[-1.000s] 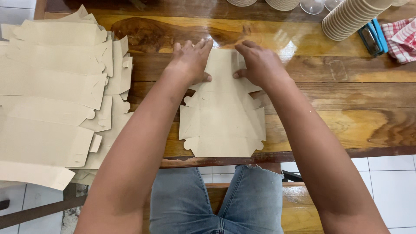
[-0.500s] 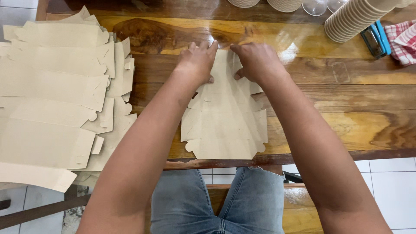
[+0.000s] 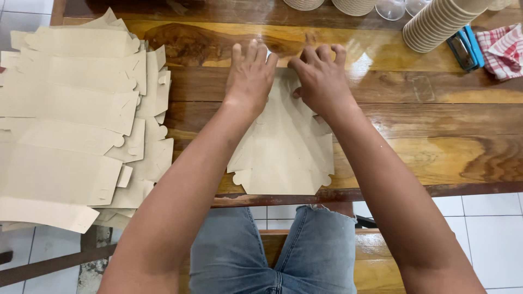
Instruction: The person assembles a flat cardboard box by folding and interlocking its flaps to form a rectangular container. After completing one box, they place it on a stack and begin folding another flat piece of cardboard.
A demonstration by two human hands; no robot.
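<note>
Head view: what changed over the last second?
Both hands slid toward the far end of the flat cardboard blank: left hand and right hand now lie closer together, pressing its far edge. Nothing picked up or released. The blank, the cardboard stack and the paper cups stayed put.

Seen from above, a left hand [image 3: 250, 73] and a right hand [image 3: 322, 79] press flat, side by side, on the far edge of a flat brown die-cut cardboard box blank [image 3: 283, 155] lying on a glossy wooden table [image 3: 425, 125]. A spread pile of similar brown cardboard blanks [image 3: 71, 120] lies to the left.
</note>
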